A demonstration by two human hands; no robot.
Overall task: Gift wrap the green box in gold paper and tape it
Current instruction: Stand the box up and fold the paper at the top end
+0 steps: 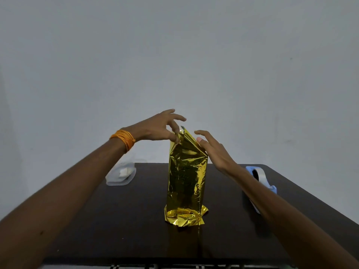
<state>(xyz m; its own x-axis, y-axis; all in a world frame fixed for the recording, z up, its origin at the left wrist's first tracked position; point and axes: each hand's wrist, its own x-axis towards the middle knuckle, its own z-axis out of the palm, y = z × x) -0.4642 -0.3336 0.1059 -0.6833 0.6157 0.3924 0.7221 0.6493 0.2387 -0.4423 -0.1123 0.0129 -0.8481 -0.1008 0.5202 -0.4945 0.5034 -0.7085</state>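
Forearms out, our left fingers (175,130) pinch the gold paper (186,179) at its top flap; right fingers (207,141) rest straight against it. Released early, the foil could spring open.

Both bare arms reach forward from the lower corners and draw together toward the middle. The left arm (68,183) rises from the lower left, its wrist wrapped in a band of orange thread (124,139). The left hand (157,129) is held palm down, thumb and forefinger curled downward, pinching the top edge of the shiny gold foil paper (186,171). Its other fingers (177,117) are spread and lifted. The right arm (281,214) comes in from the lower right. The right hand (215,150) is flat, fingers straight and close together, pointing up and left, with the thumb tip against the paper's slanted upper fold.
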